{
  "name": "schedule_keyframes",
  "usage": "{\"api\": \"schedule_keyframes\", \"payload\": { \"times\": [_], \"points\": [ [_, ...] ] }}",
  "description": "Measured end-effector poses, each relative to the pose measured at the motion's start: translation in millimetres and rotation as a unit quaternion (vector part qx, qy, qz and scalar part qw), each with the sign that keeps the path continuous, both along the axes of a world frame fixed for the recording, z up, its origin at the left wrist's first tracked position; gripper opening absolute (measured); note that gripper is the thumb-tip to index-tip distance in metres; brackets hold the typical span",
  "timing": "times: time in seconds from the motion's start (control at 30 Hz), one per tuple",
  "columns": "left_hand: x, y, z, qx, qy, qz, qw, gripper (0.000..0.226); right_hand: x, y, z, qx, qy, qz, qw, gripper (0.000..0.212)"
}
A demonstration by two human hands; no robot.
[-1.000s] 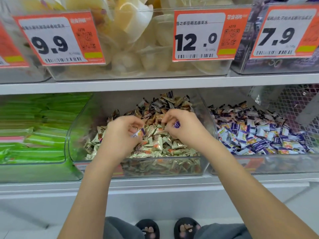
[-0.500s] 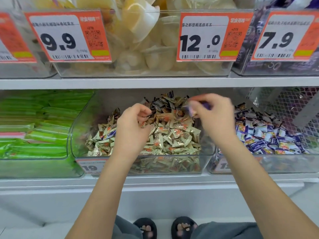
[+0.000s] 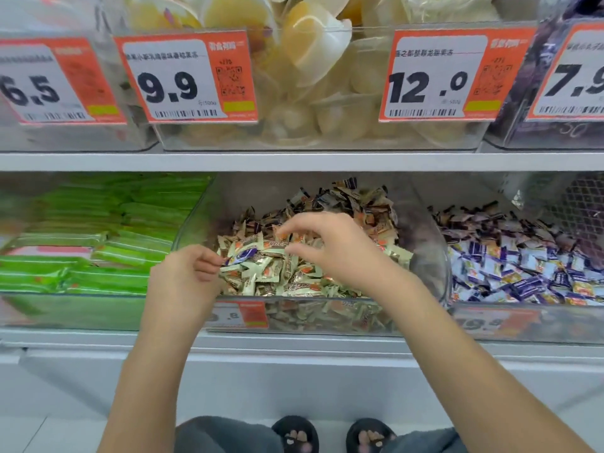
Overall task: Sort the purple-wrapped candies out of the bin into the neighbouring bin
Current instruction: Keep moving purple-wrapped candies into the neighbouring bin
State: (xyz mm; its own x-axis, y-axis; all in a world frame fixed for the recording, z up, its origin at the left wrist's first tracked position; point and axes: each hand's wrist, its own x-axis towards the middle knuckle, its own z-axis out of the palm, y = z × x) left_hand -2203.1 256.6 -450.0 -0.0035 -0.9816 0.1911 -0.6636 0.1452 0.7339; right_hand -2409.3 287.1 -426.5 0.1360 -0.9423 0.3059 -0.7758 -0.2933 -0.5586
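A purple-wrapped candy [image 3: 245,254], glossy with a white edge and twisted ends, is lying on top of the beige-and-orange sweets at the front left of the middle clear bin [image 3: 421,223]. The left hand [image 3: 184,282] is reaching in from the bin's left, its fingers [image 3: 209,263] curled and pinching the candy's left end. The right hand [image 3: 340,248] is hovering over the pile, fingers loosely curved and slightly spread, holding nothing. The neighbouring bin [image 3: 523,325] on the right is sitting full of purple-and-white wrapped candies [image 3: 523,273].
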Motion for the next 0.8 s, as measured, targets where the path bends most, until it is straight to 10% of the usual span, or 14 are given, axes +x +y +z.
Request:
{"api": "schedule_keyframes", "payload": {
  "times": [0.3,0.57,0.8],
  "points": [
    [8,-10,-10,-0.009,-0.054,-0.036,0.998,0.025,50,-59,-37,0.142,0.100,0.042,0.984,0.077],
    [4,-15,-11,0.018,-0.083,-0.055,0.995,0.035,68,-74,-40,0.083,0.185,-0.008,0.979,0.020],
    [-13,-9,-7,-0.011,-0.108,-0.062,0.992,0.026,12,-34,-4,-0.061,0.001,-0.125,0.990,0.029]
  ]
}}
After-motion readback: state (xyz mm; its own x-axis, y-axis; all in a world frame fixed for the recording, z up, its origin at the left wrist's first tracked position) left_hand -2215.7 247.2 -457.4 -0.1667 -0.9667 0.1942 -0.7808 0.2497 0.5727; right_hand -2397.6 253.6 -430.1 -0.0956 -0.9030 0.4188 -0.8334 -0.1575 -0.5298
